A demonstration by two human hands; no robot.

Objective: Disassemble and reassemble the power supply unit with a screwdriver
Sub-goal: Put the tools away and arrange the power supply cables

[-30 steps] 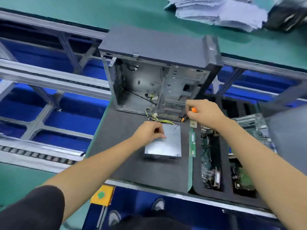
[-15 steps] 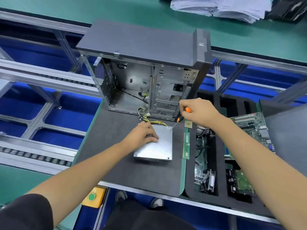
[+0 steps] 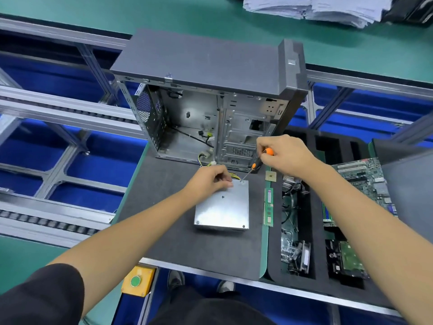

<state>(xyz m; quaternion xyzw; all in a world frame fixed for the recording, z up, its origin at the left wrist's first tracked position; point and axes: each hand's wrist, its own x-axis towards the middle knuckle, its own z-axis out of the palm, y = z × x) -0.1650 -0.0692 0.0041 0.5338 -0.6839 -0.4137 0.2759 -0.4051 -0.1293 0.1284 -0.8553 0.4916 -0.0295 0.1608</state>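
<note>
Power supply (image 3: 222,207): flat on surface (image 3: 164,207) before case (image 3: 210,102). Left hand (image 3: 208,181) curled on far edge; right hand (image 3: 284,156) grips screwdriver (image 3: 256,165), tip seemingly at corner screw. Risk: tip slips, screw strips.

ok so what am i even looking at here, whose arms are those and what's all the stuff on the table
The camera sits on a person's head, looking down at their own arms. On the dark mat lies a silver power supply unit; behind it stands an open computer case. The left hand rests on the unit's far edge. The right hand grips an orange-and-black screwdriver, its tip at the unit's far right corner. To the right, a foam tray holds a motherboard and other parts.
</note>
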